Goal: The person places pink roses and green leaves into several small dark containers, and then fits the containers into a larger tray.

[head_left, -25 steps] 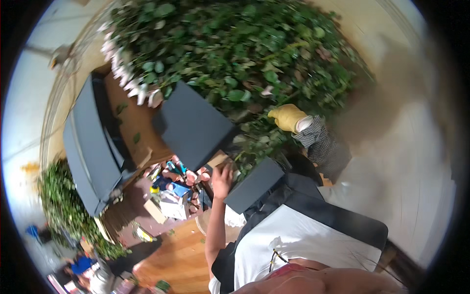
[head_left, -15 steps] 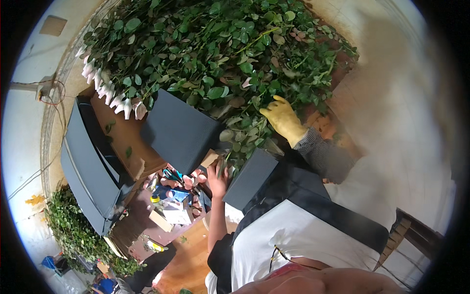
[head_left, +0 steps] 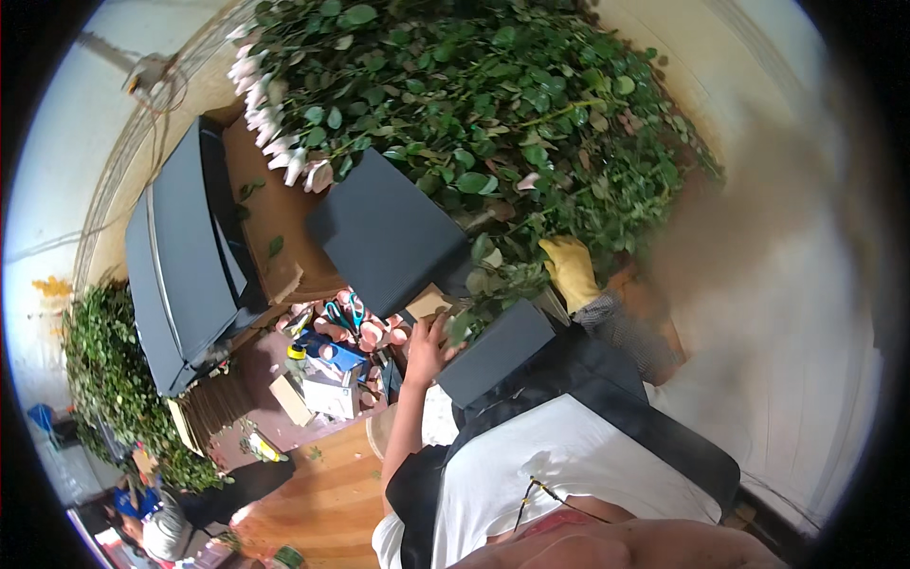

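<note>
While leaves [head_left: 276, 247] lie in a cardboard box [head_left: 264, 216], whether left hand [head_left: 428, 352] or right hand [head_left: 572, 274] grips anything is unclear.

The glove [head_left: 571, 273] is yellow, the sleeve [head_left: 618, 332] checked grey, the leaves [head_left: 474, 104] green and the flowers [head_left: 266, 124] pale pink.

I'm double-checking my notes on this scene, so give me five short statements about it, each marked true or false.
1. The right hand wears a yellow glove. True.
2. The left hand wears a matching glove. False: it is bare.
3. Pale flowers show at the left side of the leafy heap. True.
4. The scissors have red handles. False: the handles are blue-green.
5. Pink petals lie beside the scissors. True.
</note>
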A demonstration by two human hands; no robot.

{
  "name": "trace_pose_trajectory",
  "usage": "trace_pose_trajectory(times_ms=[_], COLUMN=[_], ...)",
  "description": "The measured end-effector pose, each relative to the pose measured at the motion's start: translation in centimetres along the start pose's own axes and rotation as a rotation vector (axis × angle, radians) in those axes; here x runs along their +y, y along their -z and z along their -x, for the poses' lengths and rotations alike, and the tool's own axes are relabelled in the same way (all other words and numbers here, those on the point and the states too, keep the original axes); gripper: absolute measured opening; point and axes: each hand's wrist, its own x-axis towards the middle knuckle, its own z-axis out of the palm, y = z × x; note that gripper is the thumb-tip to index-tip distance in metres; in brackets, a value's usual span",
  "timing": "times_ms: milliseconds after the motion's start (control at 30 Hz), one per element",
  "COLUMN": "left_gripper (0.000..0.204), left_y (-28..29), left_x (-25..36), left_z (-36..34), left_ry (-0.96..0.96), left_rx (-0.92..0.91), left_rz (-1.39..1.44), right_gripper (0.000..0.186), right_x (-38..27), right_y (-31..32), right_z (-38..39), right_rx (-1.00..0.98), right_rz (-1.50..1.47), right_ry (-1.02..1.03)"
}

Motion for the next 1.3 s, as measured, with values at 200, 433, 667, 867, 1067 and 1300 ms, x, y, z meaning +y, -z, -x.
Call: trace_pose_trajectory(times_ms=[200,433,667,867,1067,1300], left_gripper=[0.065,0.064,0.060,0.062,0.067,0.050], left_y=[-0.5,0.3,-0.5,0.1,-1.3,-1.4], left_x=[0.5,1.9,0.6,1.5,0.7,0.4], left_z=[-0.2,0.7,-0.4,1.6,0.2,1.8], left_ry=[0.105,0.239,0.126,0.219,0.183,0.184], left_rx=[0.060,0.104,0.154,0.155,0.136,0.023], left_rz=[0.102,0.090,0.164,0.131,0.104,-0.038], right_gripper=[0.047,0.040,0.021,0.021,0.038,0.052], right_x=[0.8,-12.6,-7.8,-14.4,-11.2,-9.0], right_y=[6.5,6.6,-3.7,5.4,17.9,20.9], right_z=[-10.6,-30.7,-42.3,-36.7,-23.6,-13.2], right_rx=[-0.483,-0.069,0.383,0.290,-0.180,0.301], right_rz=[-0.374,-0.151,0.154,-0.061,-0.671,0.250], right_ry=[-0.078,0.321,0.364,0.669,0.415,0.842])
